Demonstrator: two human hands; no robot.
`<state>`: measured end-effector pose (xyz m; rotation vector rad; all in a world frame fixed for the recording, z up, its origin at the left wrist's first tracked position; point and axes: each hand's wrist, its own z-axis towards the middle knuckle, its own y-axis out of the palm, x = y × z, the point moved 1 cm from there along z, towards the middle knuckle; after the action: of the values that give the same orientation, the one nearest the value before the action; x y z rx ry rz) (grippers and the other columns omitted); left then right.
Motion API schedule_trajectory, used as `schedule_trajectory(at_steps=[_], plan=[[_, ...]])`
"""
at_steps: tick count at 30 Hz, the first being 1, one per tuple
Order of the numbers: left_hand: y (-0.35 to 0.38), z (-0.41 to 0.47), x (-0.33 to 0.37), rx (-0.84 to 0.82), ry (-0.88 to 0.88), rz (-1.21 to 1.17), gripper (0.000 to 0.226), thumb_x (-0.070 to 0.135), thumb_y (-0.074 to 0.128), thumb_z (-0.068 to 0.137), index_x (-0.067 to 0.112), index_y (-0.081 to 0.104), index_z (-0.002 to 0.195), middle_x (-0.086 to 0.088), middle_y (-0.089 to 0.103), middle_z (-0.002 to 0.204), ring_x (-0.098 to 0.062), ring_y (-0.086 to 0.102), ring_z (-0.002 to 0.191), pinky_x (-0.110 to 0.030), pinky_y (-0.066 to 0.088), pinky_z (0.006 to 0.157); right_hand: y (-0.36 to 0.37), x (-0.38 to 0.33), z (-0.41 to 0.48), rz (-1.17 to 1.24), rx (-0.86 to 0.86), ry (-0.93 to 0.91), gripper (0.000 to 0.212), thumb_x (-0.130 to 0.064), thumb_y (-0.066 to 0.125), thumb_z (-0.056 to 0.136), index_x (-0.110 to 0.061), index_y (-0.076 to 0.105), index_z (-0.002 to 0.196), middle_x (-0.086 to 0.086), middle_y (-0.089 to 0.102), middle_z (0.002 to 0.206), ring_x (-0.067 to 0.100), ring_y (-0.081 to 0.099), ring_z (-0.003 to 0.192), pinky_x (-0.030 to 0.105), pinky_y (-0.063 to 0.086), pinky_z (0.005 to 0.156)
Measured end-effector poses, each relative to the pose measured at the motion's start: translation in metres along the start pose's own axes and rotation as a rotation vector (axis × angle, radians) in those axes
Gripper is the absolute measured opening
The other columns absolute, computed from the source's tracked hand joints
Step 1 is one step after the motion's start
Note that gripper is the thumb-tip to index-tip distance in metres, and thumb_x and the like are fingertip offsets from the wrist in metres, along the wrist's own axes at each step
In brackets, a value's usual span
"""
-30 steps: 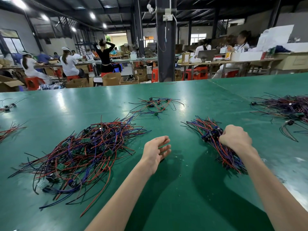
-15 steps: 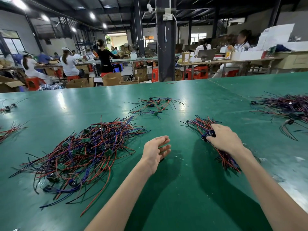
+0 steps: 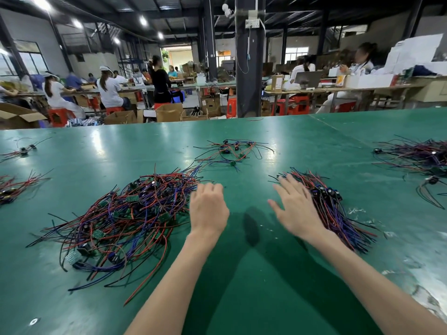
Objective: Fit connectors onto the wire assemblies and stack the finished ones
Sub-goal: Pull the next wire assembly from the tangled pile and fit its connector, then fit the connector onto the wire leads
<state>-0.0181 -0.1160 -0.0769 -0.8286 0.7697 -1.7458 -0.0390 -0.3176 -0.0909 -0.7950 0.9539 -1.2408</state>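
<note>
A loose tangle of red, blue and black wire assemblies with small green boards (image 3: 121, 218) spreads over the left of the green table (image 3: 242, 298). My left hand (image 3: 208, 209) hovers palm down at its right edge, fingers bent downward toward the wires, holding nothing that I can see. To the right lies a neater stacked bundle of wires with black connectors (image 3: 331, 204). My right hand (image 3: 295, 206) is spread flat, fingers straight, just left of that bundle and partly over it, holding nothing.
A small cluster of wires (image 3: 232, 151) lies further back in the middle. Another pile (image 3: 420, 158) sits at the far right, smaller bunches (image 3: 14, 187) at the far left. Beyond the table edge are a dark pillar (image 3: 249, 68), boxes and seated workers.
My left hand turned palm down and moved forward to the left pile's edge. My right hand opened, let go of the stacked bundle and shifted left beside it.
</note>
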Motion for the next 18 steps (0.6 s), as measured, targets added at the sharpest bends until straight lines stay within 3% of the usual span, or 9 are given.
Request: schedule_trajectory(at_steps=[2,6,9,12,14,18], plan=[[-0.009,0.007,-0.016,0.034,-0.171,0.095,0.034,0.006,0.050,0.082,0.014,0.057,0.115,-0.007,0.055,0.117,-0.025,0.045,0.108,-0.033,0.036,0.089,0.010,-0.012,-0.005,0.051,-0.047,-0.057,0.053,-0.043,0.039,0.099,-0.018,0.036,0.145,0.000,0.023,0.158,0.013,0.006,0.147,0.030,0.000,0.117],[-0.022,0.012,-0.047,-0.143,-0.483,0.251,0.040,0.018,0.059,0.084,0.015,0.048,0.123,-0.018,0.044,0.127,-0.032,0.040,0.116,-0.039,0.037,0.094,0.023,-0.027,-0.011,0.111,-0.164,-0.138,0.050,-0.043,0.038,0.099,-0.020,0.038,0.144,-0.003,0.025,0.156,0.010,0.006,0.146,0.027,0.002,0.115],[-0.025,0.014,-0.062,-0.296,-0.598,0.253,0.043,0.020,0.055,0.089,0.013,0.044,0.130,-0.022,0.041,0.134,-0.035,0.038,0.124,-0.042,0.035,0.099,0.024,-0.027,-0.012,0.143,-0.167,-0.149,0.048,-0.042,0.038,0.100,-0.021,0.039,0.143,-0.004,0.028,0.155,0.009,0.008,0.146,0.025,0.003,0.114],[-0.025,0.013,-0.066,-0.386,-0.607,0.156,0.041,0.011,0.055,0.088,0.009,0.043,0.126,-0.021,0.047,0.131,-0.035,0.040,0.123,-0.043,0.042,0.093,0.023,-0.026,-0.012,0.177,-0.169,-0.129,0.047,-0.042,0.039,0.100,-0.021,0.041,0.142,-0.005,0.031,0.153,0.009,0.010,0.145,0.026,0.006,0.114],[-0.029,0.013,-0.065,-0.344,-0.598,0.107,0.035,0.005,0.057,0.085,0.008,0.049,0.119,-0.019,0.055,0.123,-0.035,0.048,0.117,-0.041,0.046,0.085,0.024,-0.026,-0.012,0.186,-0.178,-0.128,0.047,-0.042,0.039,0.100,-0.021,0.042,0.141,-0.005,0.032,0.153,0.008,0.011,0.145,0.026,0.007,0.113],[-0.038,0.013,-0.064,-0.081,-0.584,-0.028,0.031,-0.004,0.058,0.082,0.006,0.059,0.112,-0.018,0.061,0.109,-0.034,0.054,0.106,-0.041,0.047,0.076,0.024,-0.026,-0.012,0.204,-0.184,-0.129,0.047,-0.043,0.041,0.099,-0.022,0.042,0.141,-0.006,0.032,0.153,0.007,0.012,0.145,0.026,0.007,0.113]])
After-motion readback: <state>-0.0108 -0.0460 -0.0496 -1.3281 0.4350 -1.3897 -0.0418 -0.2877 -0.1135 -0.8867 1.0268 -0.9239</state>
